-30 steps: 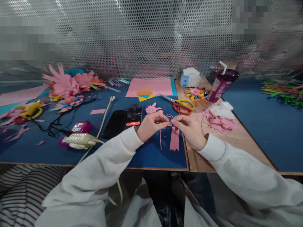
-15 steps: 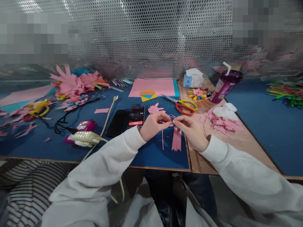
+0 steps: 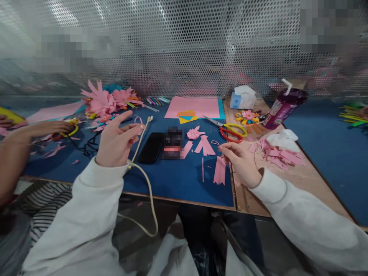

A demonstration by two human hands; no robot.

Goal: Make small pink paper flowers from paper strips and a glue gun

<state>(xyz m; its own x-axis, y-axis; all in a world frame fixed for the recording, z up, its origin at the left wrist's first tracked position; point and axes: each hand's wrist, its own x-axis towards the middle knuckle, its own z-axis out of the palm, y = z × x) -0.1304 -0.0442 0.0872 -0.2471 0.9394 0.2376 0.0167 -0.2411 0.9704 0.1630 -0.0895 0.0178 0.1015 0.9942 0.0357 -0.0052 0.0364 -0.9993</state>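
My left hand point(image 3: 116, 140) is raised over the blue mat point(image 3: 178, 180) with its fingers spread and nothing in it. A cream cord point(image 3: 146, 184) runs from under it and hangs off the table's front edge. My right hand point(image 3: 240, 161) rests at the mat's right edge with its fingertips pinched together; what they hold is too small to make out. Cut pink paper strips point(image 3: 220, 170) lie just under its fingers, more pink strips point(image 3: 204, 145) lie further back, and a small pink paper flower point(image 3: 194, 133) sits beyond them.
Two phones point(image 3: 151, 147) point(image 3: 172, 145) lie mid-mat. Scissors point(image 3: 231, 132), a purple cup point(image 3: 283, 105), a tissue box point(image 3: 243, 97) and pink scraps point(image 3: 280, 153) sit to the right. Large paper flowers point(image 3: 109, 99) stand at back left. Another person's arm point(image 3: 17, 149) reaches in from the left.
My hands have parted: the left one let go, rose and swung left over the cord, opening. The right stays by the strips. Another person's arm has come in at left.
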